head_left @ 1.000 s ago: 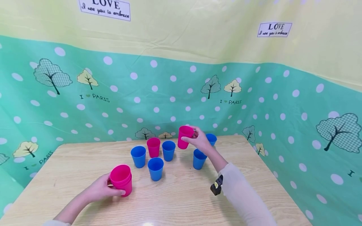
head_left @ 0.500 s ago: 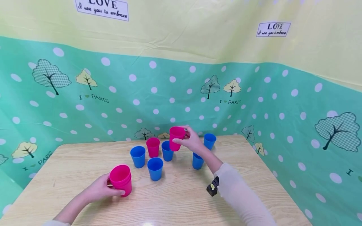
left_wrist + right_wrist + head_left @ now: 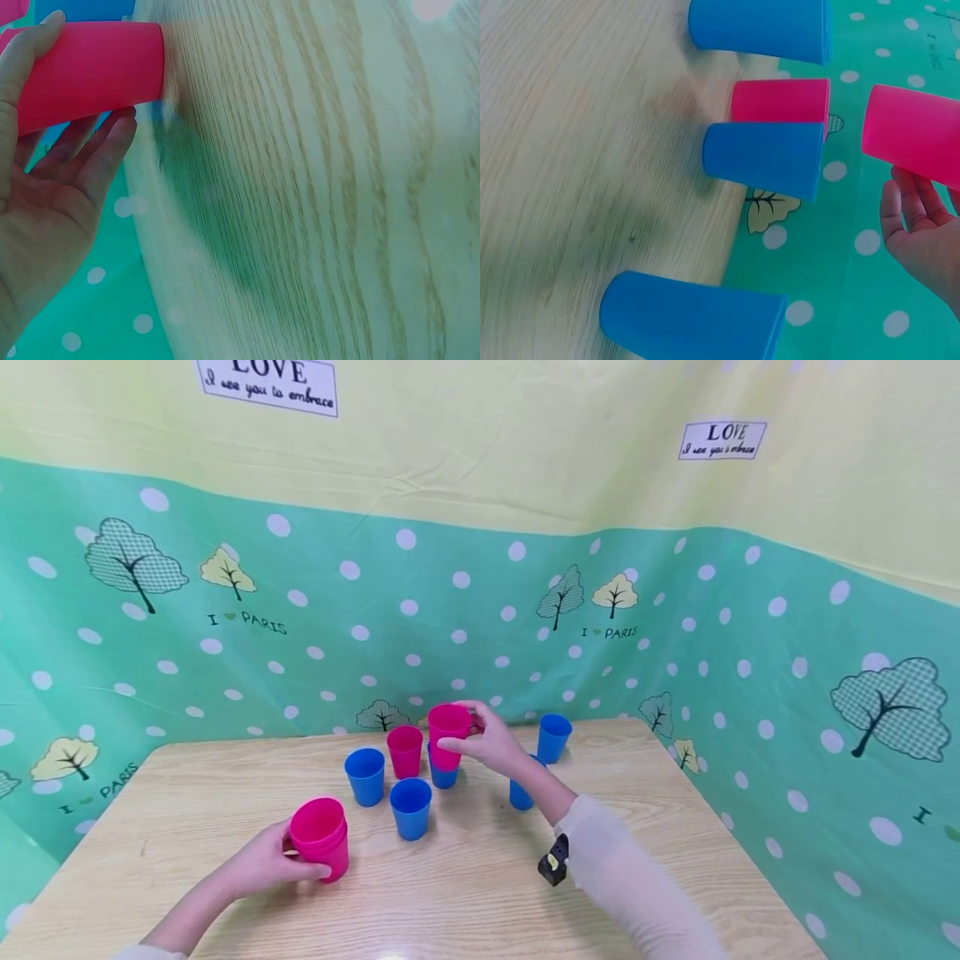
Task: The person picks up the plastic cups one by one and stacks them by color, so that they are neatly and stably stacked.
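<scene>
At the table's left front, my left hand (image 3: 258,864) grips a nested pair of pink cups (image 3: 321,847), mouths up; in the left wrist view the lower pink cup (image 3: 97,67) has its base at the tabletop. My right hand (image 3: 491,742) holds a single pink cup (image 3: 447,727) upright near the back. The right wrist view shows that cup (image 3: 915,131) raised well off the table. In the head view it overlaps a blue cup (image 3: 444,779) standing behind and below it. Just left of that stands another pink cup (image 3: 406,753).
Two blue cups, one at the left (image 3: 365,778) and one nearer the front (image 3: 411,810), stand between my hands. To the right are a far blue cup (image 3: 553,740) and a blue cup (image 3: 521,793) partly behind my right forearm. A patterned cloth (image 3: 420,577) hangs behind the wooden table (image 3: 465,893).
My right hand has carried its pink cup leftward and slightly down, from near the right-hand blue cups to over the middle blue cup. My left hand and its nested cups have stayed put.
</scene>
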Motion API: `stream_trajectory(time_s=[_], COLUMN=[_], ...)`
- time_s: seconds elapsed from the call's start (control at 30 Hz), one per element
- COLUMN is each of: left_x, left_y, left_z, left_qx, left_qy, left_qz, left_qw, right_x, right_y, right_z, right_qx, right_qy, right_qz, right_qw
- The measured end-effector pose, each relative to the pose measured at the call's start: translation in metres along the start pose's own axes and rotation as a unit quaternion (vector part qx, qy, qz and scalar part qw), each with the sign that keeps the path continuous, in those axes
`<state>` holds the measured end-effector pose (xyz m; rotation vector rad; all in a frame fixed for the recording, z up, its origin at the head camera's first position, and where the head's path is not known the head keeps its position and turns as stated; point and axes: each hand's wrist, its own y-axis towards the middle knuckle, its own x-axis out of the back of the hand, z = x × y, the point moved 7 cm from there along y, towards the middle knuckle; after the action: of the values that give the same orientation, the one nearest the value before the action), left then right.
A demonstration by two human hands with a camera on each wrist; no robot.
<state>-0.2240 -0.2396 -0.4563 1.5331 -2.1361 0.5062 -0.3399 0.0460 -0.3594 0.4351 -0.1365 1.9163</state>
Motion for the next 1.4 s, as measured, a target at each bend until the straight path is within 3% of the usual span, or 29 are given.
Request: stream_trajectory(time_s=[0.13, 0.33, 0.57, 0.87, 1.4], left_x=[0.0, 0.0, 0.001, 0.0, 0.0], left_y=[-0.001, -0.001, 0.0, 0.0, -0.002], left_z=[0.001, 0.0, 0.001, 0.0, -0.001], left_qx=[0.0, -0.013, -0.008, -0.009, -0.013], left_qy=[-0.004, -0.008, -0.008, -0.014, -0.019], left_qz=[0.0, -0.002, 0.001, 0.005, -0.003], left_qw=[1.0, 0.9999, 0.9999, 0.9999, 0.9997], right_x=[-0.009, -0.02, -0.036, -0.053, -0.085], right_y=[-0.001, -0.019, 0.001, 0.0, -0.005], right_z=[0.007, 0.042, 0.02, 0.028, 0.054], right_qx=[0.003, 0.015, 0.03, 0.042, 0.052], right_qy=[-0.014, -0.025, -0.005, -0.018, 0.008], right_qz=[0.017, 0.03, 0.046, 0.07, 0.11], right_qw=[1.0, 0.999, 0.998, 0.997, 0.993])
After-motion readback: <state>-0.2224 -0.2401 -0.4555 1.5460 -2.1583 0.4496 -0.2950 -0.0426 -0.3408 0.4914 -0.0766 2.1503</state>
